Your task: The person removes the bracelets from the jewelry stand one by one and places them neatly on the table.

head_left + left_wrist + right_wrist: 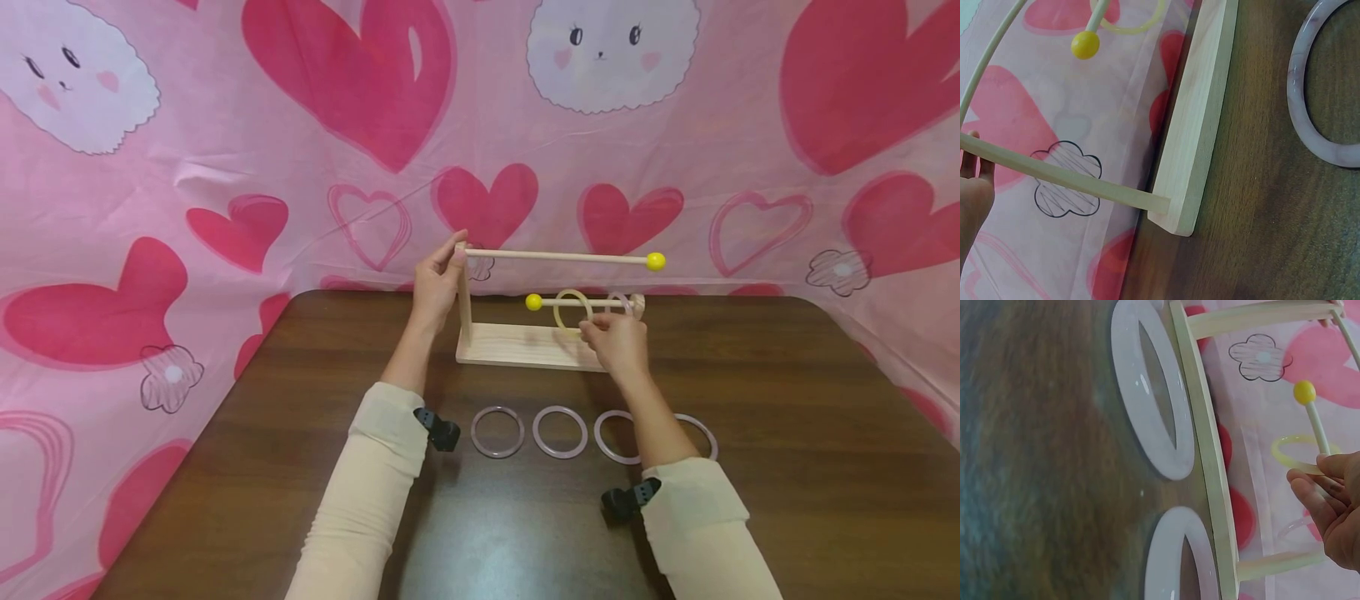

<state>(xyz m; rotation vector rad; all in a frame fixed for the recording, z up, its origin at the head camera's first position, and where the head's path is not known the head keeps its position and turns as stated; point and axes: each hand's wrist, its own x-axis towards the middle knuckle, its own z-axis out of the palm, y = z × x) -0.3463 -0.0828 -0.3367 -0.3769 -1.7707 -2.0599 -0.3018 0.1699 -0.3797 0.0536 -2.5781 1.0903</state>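
A wooden bangle stand (525, 343) has two rods ending in yellow balls, one at each end post. At the top of its left post, my left hand (437, 287) grips the wood between thumb and fingers, beside the root of the upper rod (555, 256). My right hand (621, 346) pinches a pale yellow bangle (1285, 461) at its lower edge. That bangle encircles the lower rod (551, 302), inward of its yellow ball (1304, 392). Another pale bangle (611, 297) hangs on the same rod near the right post, partly behind my right hand.
Several lilac bangles (560, 456) lie in a row on the brown wooden table (300, 500), in front of the stand. My right forearm covers parts of the right-hand ones. Behind the table hangs a pink cloth (487, 133) with hearts.
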